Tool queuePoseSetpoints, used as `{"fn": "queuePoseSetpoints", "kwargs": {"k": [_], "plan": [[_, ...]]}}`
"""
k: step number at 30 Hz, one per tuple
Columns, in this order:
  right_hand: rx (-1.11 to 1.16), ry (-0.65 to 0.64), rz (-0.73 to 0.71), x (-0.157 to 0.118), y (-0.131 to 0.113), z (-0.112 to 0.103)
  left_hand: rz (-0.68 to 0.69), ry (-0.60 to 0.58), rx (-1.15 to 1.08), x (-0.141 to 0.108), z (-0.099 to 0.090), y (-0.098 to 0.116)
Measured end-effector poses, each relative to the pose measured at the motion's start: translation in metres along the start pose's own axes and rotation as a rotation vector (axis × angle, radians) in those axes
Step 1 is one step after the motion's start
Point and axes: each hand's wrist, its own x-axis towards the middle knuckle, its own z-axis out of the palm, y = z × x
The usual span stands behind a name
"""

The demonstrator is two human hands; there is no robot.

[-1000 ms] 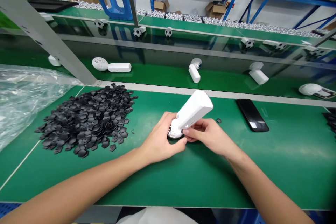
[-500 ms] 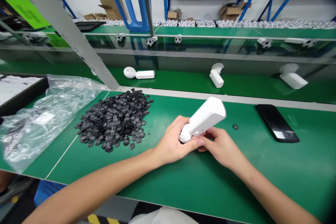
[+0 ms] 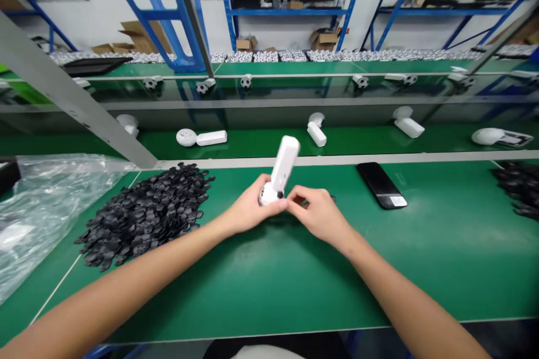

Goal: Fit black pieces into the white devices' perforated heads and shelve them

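My left hand (image 3: 248,205) grips the round perforated head of a white plastic device (image 3: 284,161), whose long rectangular handle stands up and slightly to the right. A small black spot shows on the head near my right hand (image 3: 315,213). Those right fingertips sit against the head and meet my left fingers, and I cannot tell whether they pinch anything. Just past my right hand lies a dark piece, partly hidden. To the left, a heap of black hexagonal patches (image 3: 143,213) lies on the green bench mat (image 3: 442,252).
A black smartphone (image 3: 381,185) lies right of my hands, and a smaller black heap (image 3: 520,188) sits at the right edge. Crumpled clear plastic (image 3: 50,207) lies at left. Several white devices (image 3: 210,138) stand along a raised shelf behind a grey rail (image 3: 337,160).
The view has shifted back and levelled, so more of the bench shows. The device has turned from leaning right to nearly upright, and my hands are closer together.
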Motion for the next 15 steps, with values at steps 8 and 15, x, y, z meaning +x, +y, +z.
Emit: {"fn": "queuePoseSetpoints", "kwargs": {"k": [8, 15], "plan": [[-0.413, -0.105, 0.391, -0.002, 0.054, -0.093, -0.203, 0.208, 0.512, 0.175, -0.055, -0.007], [-0.313, -0.243, 0.308, 0.005, 0.065, -0.088, -0.280, 0.074, 0.912, 0.194, -0.108, -0.042]]}}
